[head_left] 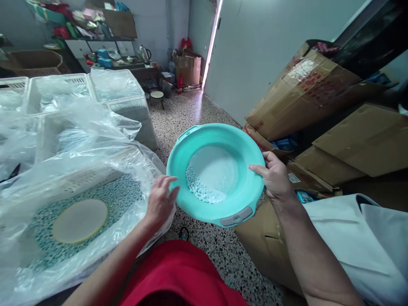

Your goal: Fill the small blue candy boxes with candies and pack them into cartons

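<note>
A turquoise plastic basin (251, 148) hangs tilted in front of me over the floor. Small pale tablet-like pieces (199, 187) lie along its lower left inside, beside a whitish round bottom. My right hand (276, 174) grips the right rim, thumb on the inner side. At the left rim is my left hand (162, 197), thumb and fingers apart; whether it touches the rim is hard to tell. Left of it stands a plastic-lined crate (95, 182) of similar bluish pieces, with a pale round disc (81, 221) with a yellowish edge lying on them.
More white crates (116, 87) with clear plastic sheeting (92, 123) stand behind on the left. Cardboard boxes (302, 85) lean and pile up on the right, near a white cloth-like item (353, 238). A small stool (157, 95) stands on the speckled floor (178, 114).
</note>
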{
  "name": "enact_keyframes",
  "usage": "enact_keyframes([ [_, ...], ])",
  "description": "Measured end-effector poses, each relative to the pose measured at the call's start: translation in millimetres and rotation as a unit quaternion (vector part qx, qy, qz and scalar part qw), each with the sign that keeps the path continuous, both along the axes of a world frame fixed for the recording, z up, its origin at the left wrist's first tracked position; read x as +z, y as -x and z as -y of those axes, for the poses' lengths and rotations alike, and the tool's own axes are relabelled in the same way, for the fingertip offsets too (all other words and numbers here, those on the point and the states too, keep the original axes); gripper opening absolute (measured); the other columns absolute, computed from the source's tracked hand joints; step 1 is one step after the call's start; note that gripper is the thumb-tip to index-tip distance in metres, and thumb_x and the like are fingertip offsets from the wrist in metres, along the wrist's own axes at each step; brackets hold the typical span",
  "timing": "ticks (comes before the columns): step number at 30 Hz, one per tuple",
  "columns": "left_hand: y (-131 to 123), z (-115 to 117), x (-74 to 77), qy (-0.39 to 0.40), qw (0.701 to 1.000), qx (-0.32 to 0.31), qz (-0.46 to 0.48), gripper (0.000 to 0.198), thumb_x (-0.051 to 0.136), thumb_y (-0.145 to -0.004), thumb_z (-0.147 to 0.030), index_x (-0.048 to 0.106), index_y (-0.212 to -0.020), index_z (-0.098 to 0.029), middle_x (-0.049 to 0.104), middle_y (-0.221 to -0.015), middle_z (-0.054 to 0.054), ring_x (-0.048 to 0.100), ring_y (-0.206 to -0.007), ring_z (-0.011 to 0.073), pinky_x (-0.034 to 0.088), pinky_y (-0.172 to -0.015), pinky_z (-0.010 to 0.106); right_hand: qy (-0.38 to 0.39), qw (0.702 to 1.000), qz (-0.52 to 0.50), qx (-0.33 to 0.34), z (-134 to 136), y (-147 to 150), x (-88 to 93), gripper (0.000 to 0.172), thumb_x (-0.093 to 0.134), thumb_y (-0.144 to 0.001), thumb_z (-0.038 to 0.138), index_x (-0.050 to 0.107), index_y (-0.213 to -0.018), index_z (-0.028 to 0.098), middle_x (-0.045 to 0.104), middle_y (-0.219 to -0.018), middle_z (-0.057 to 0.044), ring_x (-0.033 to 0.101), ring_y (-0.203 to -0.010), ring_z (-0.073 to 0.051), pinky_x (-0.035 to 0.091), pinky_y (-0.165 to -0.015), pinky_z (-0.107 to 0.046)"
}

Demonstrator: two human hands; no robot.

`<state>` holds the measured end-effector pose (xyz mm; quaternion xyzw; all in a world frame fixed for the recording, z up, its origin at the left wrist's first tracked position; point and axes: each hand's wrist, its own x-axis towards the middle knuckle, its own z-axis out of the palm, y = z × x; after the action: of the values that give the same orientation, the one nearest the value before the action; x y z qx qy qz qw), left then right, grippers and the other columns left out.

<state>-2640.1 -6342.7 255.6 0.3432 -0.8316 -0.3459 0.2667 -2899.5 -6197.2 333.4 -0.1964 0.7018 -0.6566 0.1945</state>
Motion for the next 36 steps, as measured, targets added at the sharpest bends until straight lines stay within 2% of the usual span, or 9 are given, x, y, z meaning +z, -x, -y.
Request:
enact_keyframes([
  [3, 9, 8, 8.6, 0.093, 0.95, -0.286, 0.089, 0.023, 0.043, -0.091, -0.03, 0.063, -0.099, -0.023, 0.06, -0.104, 0.008, 0.05, -0.099, 0.0224, 0.039, -0.09, 0.037, -0.006, 1.0, -0.001, 0.026, 19, -19, 6.3, 0.035, 0.078, -0.048, 0.022, 0.054, -0.074, 0.021, 0.06, -0.061, 0.004, 0.05, -0.049, -0.012, 0.04, -0.046, -0.025],
  [6, 14, 19, 0.9, 0.14, 0.897, -0.393, 0.148, 0.022, 0.044, -0.09, -0.03, 0.065, -0.093, -0.023, 0.059, -0.098, 0.007, 0.05, -0.091, 0.0204, 0.039, -0.086, 0.034, -0.01, 0.999, -0.007, 0.053, 36, -40, 11.4, 0.034, 0.078, -0.05, 0.023, 0.054, -0.073, 0.021, 0.06, -0.06, 0.004, 0.049, -0.048, -0.011, 0.038, -0.044, -0.024],
  [10, -9, 43, -13.7, 0.157, 0.885, -0.389, 0.202, 0.017, 0.049, -0.087, -0.029, 0.063, -0.081, -0.021, 0.058, -0.087, 0.007, 0.051, -0.086, 0.0205, 0.039, -0.083, 0.033, -0.013, 0.998, -0.008, 0.066, 55, -64, 10.2, 0.034, 0.078, -0.05, 0.024, 0.054, -0.074, 0.021, 0.059, -0.06, 0.004, 0.048, -0.047, -0.01, 0.039, -0.043, -0.024],
  [13, -35, 67, -11.0, 0.137, 0.889, -0.381, 0.216, 0.018, 0.049, -0.087, -0.026, 0.061, -0.075, -0.02, 0.058, -0.08, 0.006, 0.052, -0.083, 0.0198, 0.04, -0.082, 0.031, -0.022, 0.997, 0.008, 0.071, 66, -78, 6.3, 0.036, 0.079, -0.049, 0.024, 0.054, -0.075, 0.02, 0.059, -0.06, 0.004, 0.049, -0.048, -0.011, 0.04, -0.044, -0.024],
  [17, -49, 101, -0.3, 0.12, 0.938, -0.224, 0.236, 0.021, 0.04, -0.088, -0.015, 0.06, -0.086, -0.017, 0.058, -0.093, 0.011, 0.051, -0.091, 0.0232, 0.04, -0.084, 0.035, -0.023, 0.996, 0.011, 0.086, 82, -96, 6.4, 0.036, 0.078, -0.05, 0.026, 0.055, -0.077, 0.021, 0.059, -0.061, 0.003, 0.05, -0.048, -0.012, 0.039, -0.043, -0.024],
  [20, -50, 117, -4.9, 0.109, 0.949, -0.132, 0.265, 0.027, 0.033, -0.086, -0.007, 0.059, -0.09, -0.012, 0.056, -0.097, 0.018, 0.05, -0.097, 0.0267, 0.039, -0.088, 0.04, -0.016, 0.996, 0.004, 0.091, 95, -109, 7.5, 0.034, 0.077, -0.051, 0.025, 0.054, -0.076, 0.021, 0.058, -0.06, 0.004, 0.048, -0.048, -0.011, 0.038, -0.042, -0.024],
  [26, -68, 114, -25.4, 0.062, 0.944, -0.184, 0.266, 0.017, 0.046, -0.086, -0.025, 0.06, -0.088, -0.016, 0.057, -0.086, 0.012, 0.054, -0.082, 0.0235, 0.042, -0.076, 0.034, -0.011, 0.996, -0.011, 0.09, 115, -122, -0.8, 0.03, 0.075, -0.053, 0.023, 0.054, -0.074, 0.021, 0.058, -0.059, 0.004, 0.047, -0.047, -0.01, 0.038, -0.043, -0.023],
  [32, -72, 98, -14.4, 0.076, 0.929, -0.205, 0.298, 0.037, 0.06, -0.076, -0.048, 0.059, -0.098, -0.019, 0.055, -0.098, 0.013, 0.052, -0.092, 0.0289, 0.042, -0.07, 0.034, 0.002, 0.996, -0.013, 0.084, 129, -125, -4.5, 0.027, 0.073, -0.053, 0.021, 0.054, -0.073, 0.021, 0.056, -0.059, 0.005, 0.046, -0.049, -0.009, 0.036, -0.043, -0.022],
  [36, -73, 97, -10.7, 0.102, 0.906, -0.239, 0.334, 0.027, 0.056, -0.078, -0.042, 0.062, -0.095, -0.021, 0.057, -0.095, 0.011, 0.052, -0.092, 0.0295, 0.041, -0.07, 0.035, 0.006, 0.996, -0.037, 0.079, 137, -123, -10.3, 0.026, 0.07, -0.055, 0.02, 0.053, -0.074, 0.021, 0.055, -0.06, 0.005, 0.045, -0.049, -0.009, 0.035, -0.044, -0.023],
])
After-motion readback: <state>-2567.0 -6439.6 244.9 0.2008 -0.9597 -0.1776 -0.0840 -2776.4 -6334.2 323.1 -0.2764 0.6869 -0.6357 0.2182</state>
